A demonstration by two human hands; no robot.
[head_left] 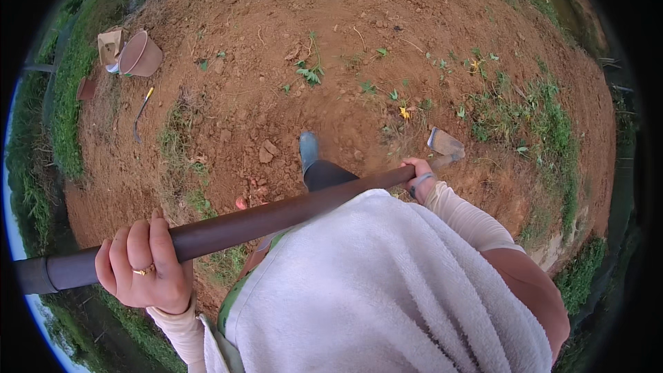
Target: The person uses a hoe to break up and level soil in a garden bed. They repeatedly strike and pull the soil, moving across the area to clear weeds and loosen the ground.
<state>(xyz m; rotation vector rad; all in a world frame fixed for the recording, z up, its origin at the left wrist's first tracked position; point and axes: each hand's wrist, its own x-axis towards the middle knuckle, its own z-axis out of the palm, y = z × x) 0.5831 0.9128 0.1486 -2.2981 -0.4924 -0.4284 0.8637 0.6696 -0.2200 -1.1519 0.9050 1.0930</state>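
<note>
The left hand (146, 266) and right hand (419, 174) are both curled round the dark handle (269, 222) of a hoe (331, 197), slanting from near left to its blade (446, 144) at right, over brown soil (242, 7) with a reddish bucket (143, 56) far left.

Left hand: here it is, left hand (148, 266) wrapped round the thick dark handle (276, 222), ring showing.
Right hand: farther along, right hand (418, 174) grips the same handle, close to the metal blade (445, 144).
Handle: slanting right across the body — and over a white towel (373, 276).
Boot: one blue-grey boot (309, 152) planted on reddish soil (242, 110).
Upper left: a brownish bucket (141, 55) leans beside a paper bag (110, 47) — just below, a yellow-gripped hooked tool (143, 115).
Right side: green weeds (552, 124) straggle past the blade.
</note>
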